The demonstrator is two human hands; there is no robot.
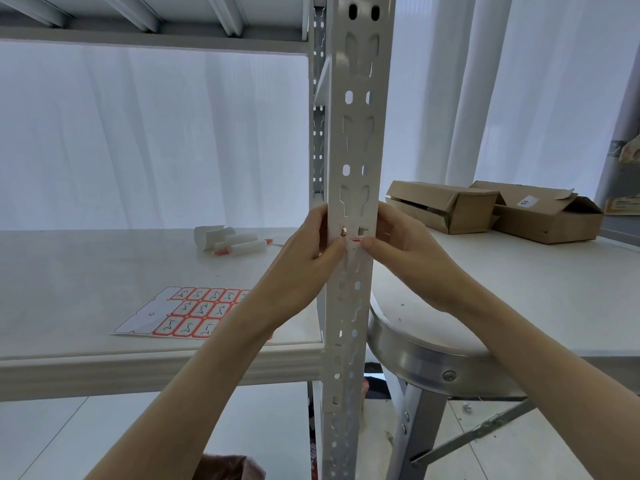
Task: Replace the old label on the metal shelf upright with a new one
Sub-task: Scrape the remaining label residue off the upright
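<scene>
A white perforated metal shelf upright (353, 140) runs down the middle of the view. A small white label with a red edge (354, 247) lies on its front face at hand height. My left hand (317, 244) wraps the upright's left side, its thumb pressing on the label. From the right, my right hand (398, 242) holds the upright, thumb tip on the label's right edge. A sheet of red-bordered labels (187, 311) lies on the shelf board to the left, partly hidden by my left forearm.
The white shelf board (86, 271) carries marker pens and a paper roll (232, 241) at its back. Right of the upright stand a round metal stool (415, 358) and a table with two cardboard boxes (450, 207). White curtains hang behind.
</scene>
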